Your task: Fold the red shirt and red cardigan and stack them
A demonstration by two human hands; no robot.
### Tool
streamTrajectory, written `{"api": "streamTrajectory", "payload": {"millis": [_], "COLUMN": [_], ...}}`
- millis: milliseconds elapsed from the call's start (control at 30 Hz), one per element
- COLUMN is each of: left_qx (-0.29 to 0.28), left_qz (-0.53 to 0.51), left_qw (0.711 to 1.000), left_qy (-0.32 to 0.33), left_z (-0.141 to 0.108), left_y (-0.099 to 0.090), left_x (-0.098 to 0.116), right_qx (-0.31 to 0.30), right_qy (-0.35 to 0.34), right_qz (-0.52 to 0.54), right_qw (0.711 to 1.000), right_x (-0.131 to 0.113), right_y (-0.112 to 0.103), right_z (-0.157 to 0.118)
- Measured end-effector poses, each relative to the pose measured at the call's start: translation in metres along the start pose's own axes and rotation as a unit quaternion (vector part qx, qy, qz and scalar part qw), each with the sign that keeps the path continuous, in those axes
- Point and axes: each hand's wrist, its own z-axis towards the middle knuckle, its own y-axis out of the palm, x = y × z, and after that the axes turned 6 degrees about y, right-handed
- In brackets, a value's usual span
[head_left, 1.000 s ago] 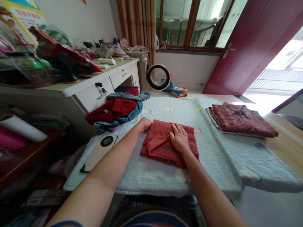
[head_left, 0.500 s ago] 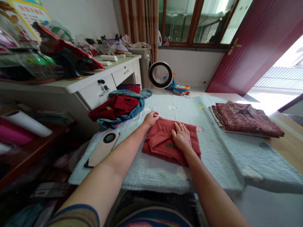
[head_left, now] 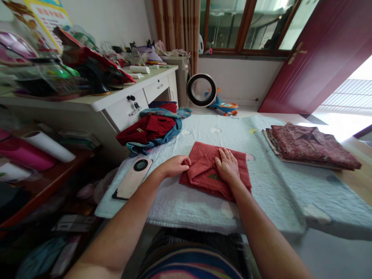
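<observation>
A folded coral-red shirt [head_left: 202, 184] lies on a pale blue quilted cloth [head_left: 270, 193], its collar turned toward the left and a small dark green print near its middle. My right hand [head_left: 227, 166] rests flat on the shirt, fingers stretched out. At the shirt's left edge, my left hand [head_left: 174, 166] is closed, thumb and fingers pinching the fabric there. A phone [head_left: 134, 179] with a large round camera ring lies left of the shirt, beyond my left forearm.
Dark red and blue clothes [head_left: 158, 128] are heaped at the back left. On the right sits a stack of folded patterned shirts [head_left: 310, 147]. A cluttered white desk [head_left: 122, 93] runs along the left. Behind stand an open washer door [head_left: 201, 90] and a blue toy car [head_left: 225, 106].
My left hand has moved from the shirt's far left corner down along its left edge toward me. My right hand stays flat on the shirt. The view has shifted slightly.
</observation>
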Motion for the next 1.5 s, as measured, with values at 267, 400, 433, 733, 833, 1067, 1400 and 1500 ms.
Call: {"api": "streamTrajectory", "payload": {"millis": [267,400,433,733,833,1067,1400,1500], "left_qx": [0.089,0.193,0.21,0.247,0.252,0.297,0.292,0.281], "left_qz": [0.032,0.072,0.078,0.166,0.142,0.144,0.231,0.238], "left_qw": [0.995,0.977,0.972,0.954,0.957,0.944,0.924,0.927], "left_qy": [0.024,0.06,0.074,0.025,0.006,0.014,0.082,0.078], "left_z": [-0.018,-0.02,-0.021,-0.023,-0.022,-0.017,-0.024,-0.027], "left_y": [0.021,0.024,0.025,0.037,0.04,0.05,0.05,0.046], "left_x": [-0.007,-0.003,-0.002,-0.002,-0.003,0.003,0.0,-0.002], "right_qx": [-0.005,-0.001,0.0,0.009,0.009,0.012,0.007,0.006], "right_qy": [0.006,0.007,0.006,0.002,0.003,0.001,0.004,0.005], "right_qz": [-0.002,0.008,0.009,0.025,0.026,0.026,0.026,0.027], "right_qw": [1.0,1.0,1.0,1.0,1.0,1.0,1.0,1.0], "right_x": [0.001,0.001,0.001,0.003,0.003,0.003,0.002,0.002], "right_y": [0.001,0.002,0.002,0.005,0.005,0.006,0.004,0.003], "right_z": [0.002,0.002,0.002,0.002,0.003,0.003,0.002,0.002]}}
